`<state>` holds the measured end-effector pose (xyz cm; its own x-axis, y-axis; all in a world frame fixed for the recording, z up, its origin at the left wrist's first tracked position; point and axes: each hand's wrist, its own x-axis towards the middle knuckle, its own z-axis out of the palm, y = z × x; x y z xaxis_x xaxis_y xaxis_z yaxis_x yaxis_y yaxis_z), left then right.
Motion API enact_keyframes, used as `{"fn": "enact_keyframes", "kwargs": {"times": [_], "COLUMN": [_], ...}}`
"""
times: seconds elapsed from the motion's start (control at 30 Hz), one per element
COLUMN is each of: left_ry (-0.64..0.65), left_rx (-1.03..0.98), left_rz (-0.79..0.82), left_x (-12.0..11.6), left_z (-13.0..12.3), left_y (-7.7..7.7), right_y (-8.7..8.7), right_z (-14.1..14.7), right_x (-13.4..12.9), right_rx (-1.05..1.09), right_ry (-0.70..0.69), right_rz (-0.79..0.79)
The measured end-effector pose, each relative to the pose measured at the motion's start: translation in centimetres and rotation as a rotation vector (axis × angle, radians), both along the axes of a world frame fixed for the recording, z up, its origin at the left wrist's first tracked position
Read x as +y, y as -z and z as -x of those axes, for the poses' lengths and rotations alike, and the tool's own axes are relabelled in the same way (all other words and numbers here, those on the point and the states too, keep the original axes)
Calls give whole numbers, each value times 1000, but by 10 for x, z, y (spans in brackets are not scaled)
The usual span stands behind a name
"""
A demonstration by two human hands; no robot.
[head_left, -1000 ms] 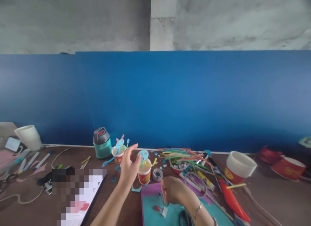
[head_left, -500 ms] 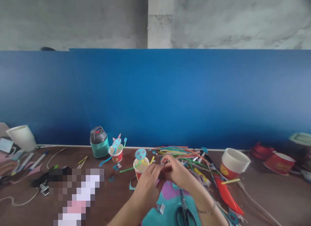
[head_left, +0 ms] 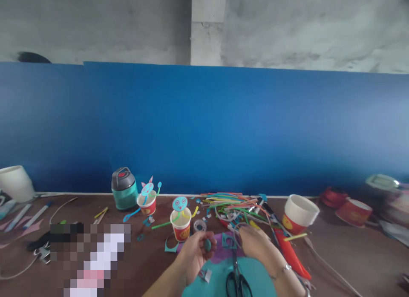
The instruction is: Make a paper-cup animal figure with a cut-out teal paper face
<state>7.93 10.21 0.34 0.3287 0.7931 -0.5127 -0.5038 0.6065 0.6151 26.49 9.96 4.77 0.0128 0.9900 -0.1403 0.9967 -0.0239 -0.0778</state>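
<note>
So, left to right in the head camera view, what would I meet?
White cup, teal container, cup with eared face, cup with earless face, left hand, right hand, large white-and-red cup, red cup.

You held a small, round, dark teal disc (head_left: pixel 208 245) at the curled fingers of your left hand (head_left: pixel 198 248), clear of the work surface, with one flat face partly in view. A thin, pale loop (head_left: pixel 235 234) lay beside your right hand (head_left: pixel 251 241), which hid part of it; contact could not be confirmed. A teal paper cut-out (head_left: pixel 225 237), roughly square with a round opening, lay flat on a purple sheet (head_left: pixel 219 257) between your two hands.
</note>
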Motion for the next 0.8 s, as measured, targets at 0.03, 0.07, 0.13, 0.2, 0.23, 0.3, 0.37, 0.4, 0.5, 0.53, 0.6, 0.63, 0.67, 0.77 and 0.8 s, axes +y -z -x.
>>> {"fn": "enact_keyframes", "kwargs": {"times": [0.03,0.07,0.13,0.2,0.23,0.3,0.37,0.4,0.5,0.53,0.6,0.63,0.67,0.77,0.8], "left_ry": [7,7,-2,-1,4,2,-66,-113,-189,-182,-150,-136,-131,-151,-160], "left_rx": [-13,-25,-29,15,60,183,307,364,521,565,628,645,654,667,673], "left_rz": [8,-1,-43,-133,-204,-376,-587,-695,-913,-950,-1016,-1055,-1096,-1185,-1191], "left_x": [1,1,4,6,7,9,9,8,2,0,-3,-4,-5,-4,-4], "left_z": [1,2,4,5,6,7,8,8,8,8,8,8,8,9,10], "left_y": [0,0,3,8,11,13,12,9,1,-2,-4,-4,-4,-2,-1], "right_y": [3,4,2,-3,-6,-11,-14,-14,-11,-9,-6,-4,-3,-2,-2], "right_z": [0,0,0,1,3,10,20,25,38,40,41,41,40,38,38], "right_x": [0,0,3,5,5,3,-1,-3,-9,-10,-11,-11,-11,-11,-11], "right_rx": [0,3,12,66,144,421,758,871,946,926,882,861,837,770,753], "right_ry": [-6,-13,-23,-38,-57,-122,-203,-235,-281,-288,-311,-335,-362,-389,-379], "right_rz": [-2,-7,-25,-76,-114,-189,-205,-188,-170,-187,-233,-248,-256,-242,-225]}}
